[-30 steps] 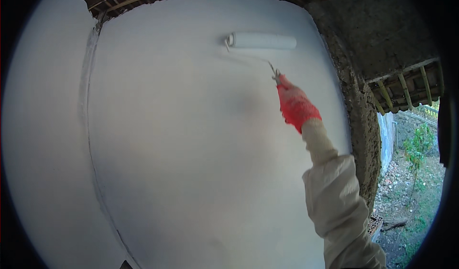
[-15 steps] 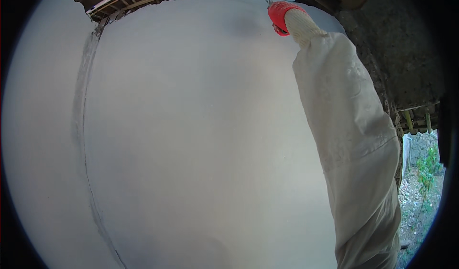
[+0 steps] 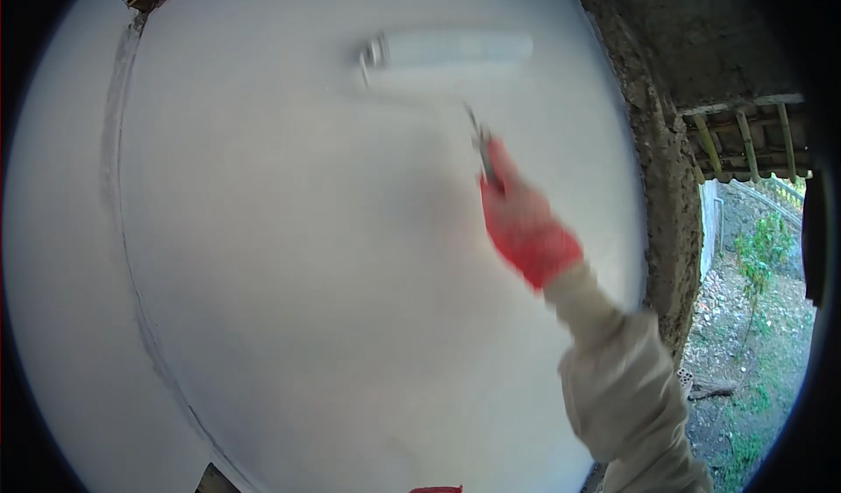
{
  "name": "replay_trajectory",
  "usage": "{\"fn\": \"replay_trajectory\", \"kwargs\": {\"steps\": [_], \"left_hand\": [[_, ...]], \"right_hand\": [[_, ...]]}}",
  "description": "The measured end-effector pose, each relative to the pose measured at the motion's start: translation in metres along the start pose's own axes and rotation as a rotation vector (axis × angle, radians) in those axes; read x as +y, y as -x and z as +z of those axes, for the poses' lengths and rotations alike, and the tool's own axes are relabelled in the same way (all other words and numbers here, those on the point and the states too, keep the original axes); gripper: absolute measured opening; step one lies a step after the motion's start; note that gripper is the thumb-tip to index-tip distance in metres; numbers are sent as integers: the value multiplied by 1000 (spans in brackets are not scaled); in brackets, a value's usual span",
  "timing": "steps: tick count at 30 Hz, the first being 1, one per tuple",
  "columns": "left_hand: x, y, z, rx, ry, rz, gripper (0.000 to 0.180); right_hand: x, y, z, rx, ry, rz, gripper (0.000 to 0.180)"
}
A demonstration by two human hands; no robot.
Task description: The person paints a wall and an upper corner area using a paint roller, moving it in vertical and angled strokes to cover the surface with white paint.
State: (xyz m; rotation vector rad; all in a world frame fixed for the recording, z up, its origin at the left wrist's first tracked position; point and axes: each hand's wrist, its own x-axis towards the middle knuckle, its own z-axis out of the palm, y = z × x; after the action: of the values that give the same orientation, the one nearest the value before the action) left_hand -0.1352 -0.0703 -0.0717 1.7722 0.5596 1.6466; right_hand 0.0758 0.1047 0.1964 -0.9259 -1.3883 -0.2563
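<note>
Fingers of the right hand (image 3: 526,230), in a red glove, are wrapped tight around the handle of a paint roller (image 3: 447,50). Before it, the white wall (image 3: 307,274) fills the view, ending at a rough unpainted edge (image 3: 653,169) on the right. Blurred, the roller lies flat against the wall near its top edge. The left hand is out of sight.

Paint roller (image 3: 447,50) high on the wall (image 3: 289,256), above and left of the right hand (image 3: 526,230); rough wall edge (image 3: 657,160) to the right, garden (image 3: 753,318) beyond it.
</note>
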Motion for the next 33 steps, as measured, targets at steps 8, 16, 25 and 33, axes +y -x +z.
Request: {"fn": "replay_trajectory", "kwargs": {"steps": [8,16,25,33], "left_hand": [[19,78,4,-85,2,-173,23],[50,105,4,-60,-19,-285,23],[60,114,-3,-51,-113,-232,26],[35,157,-6,7,-22,-425,25]], "right_hand": [[70,420,-46,-240,-99,95,41],[55,343,-15,-82,-162,-4,56],[-5,120,8,-46,-251,312,49],[103,458,22,-147,-122,81,57]]}}
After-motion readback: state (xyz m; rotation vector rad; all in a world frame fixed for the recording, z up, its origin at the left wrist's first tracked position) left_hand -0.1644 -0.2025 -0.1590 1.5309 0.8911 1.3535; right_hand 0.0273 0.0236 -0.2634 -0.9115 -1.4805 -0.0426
